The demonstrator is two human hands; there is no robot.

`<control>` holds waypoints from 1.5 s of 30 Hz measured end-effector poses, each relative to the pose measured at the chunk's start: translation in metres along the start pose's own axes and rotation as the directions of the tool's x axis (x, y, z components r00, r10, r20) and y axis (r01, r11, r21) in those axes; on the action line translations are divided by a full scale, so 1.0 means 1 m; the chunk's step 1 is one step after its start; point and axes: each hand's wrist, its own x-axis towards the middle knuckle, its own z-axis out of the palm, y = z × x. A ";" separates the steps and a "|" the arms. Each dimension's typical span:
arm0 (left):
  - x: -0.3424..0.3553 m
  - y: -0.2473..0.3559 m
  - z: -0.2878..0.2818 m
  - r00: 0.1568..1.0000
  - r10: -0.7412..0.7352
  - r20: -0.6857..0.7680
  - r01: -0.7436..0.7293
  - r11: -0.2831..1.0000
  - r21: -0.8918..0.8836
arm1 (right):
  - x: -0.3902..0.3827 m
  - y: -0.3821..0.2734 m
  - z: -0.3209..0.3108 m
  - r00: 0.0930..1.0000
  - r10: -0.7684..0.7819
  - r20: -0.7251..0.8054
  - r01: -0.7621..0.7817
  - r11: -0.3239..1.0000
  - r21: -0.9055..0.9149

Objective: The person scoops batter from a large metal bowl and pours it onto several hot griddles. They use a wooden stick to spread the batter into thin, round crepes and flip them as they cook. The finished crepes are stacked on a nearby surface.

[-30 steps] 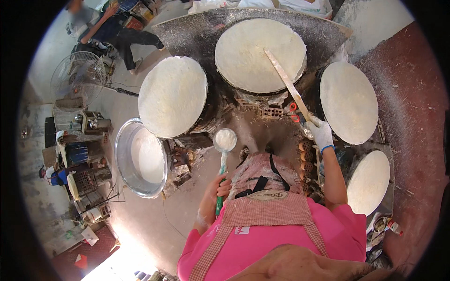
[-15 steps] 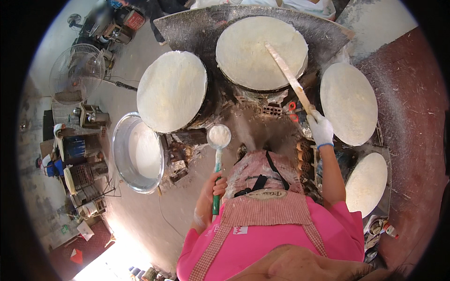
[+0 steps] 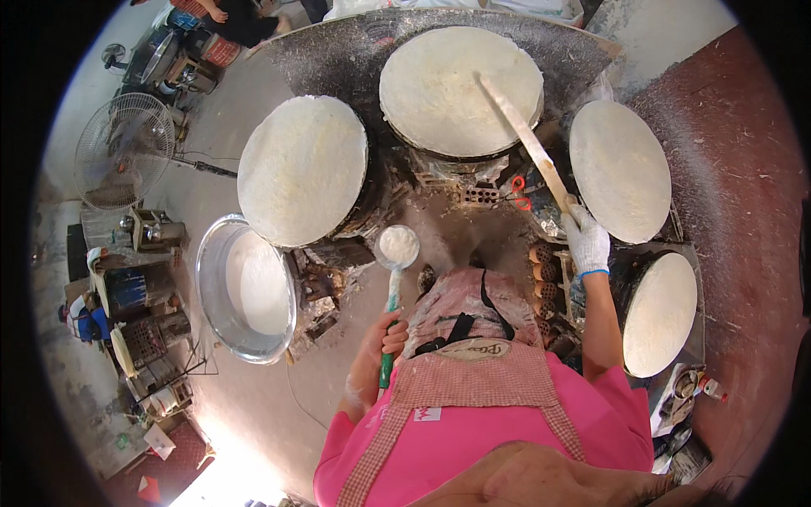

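Note:
My left hand (image 3: 383,342) is closed around the green handle of a ladle (image 3: 397,248), whose bowl holds white batter. My gloved right hand (image 3: 586,240) grips a flat wooden stick (image 3: 532,145) that reaches onto the middle round pan top (image 3: 431,76), covered with a white layer. Similar white-covered rounds sit at the left (image 3: 296,169), the right (image 3: 621,169) and the lower right (image 3: 661,313). A steel basin (image 3: 205,283) of white batter stands beside the left round, left of the ladle.
A standing fan (image 3: 122,148) is at upper left. A co-worker's hand (image 3: 218,14) shows at the top. Red-handled scissors (image 3: 520,193) lie by perforated bricks (image 3: 480,196). Cluttered stools and containers (image 3: 139,279) line the left side; white sacks (image 3: 448,7) lie beyond the board.
The view has shifted slightly. My right hand keeps its grip, with the stick on the middle round. The co-worker at upper left has moved, now showing only in part at the top edge.

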 end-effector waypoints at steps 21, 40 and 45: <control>0.000 0.026 -0.002 0.998 -0.068 0.019 0.067 0.997 0.036 | -0.043 0.004 0.058 0.883 0.425 0.199 -0.448 0.636 0.628; 0.000 -0.016 0.008 0.997 0.071 -0.036 -0.071 0.997 -0.013 | 0.277 0.035 0.153 0.907 0.421 -0.028 -0.393 0.867 0.307; 0.007 -0.003 -0.021 0.995 -0.034 0.097 0.037 0.999 -0.028 | 0.268 -0.002 0.128 0.932 0.343 -0.119 -0.310 0.923 0.227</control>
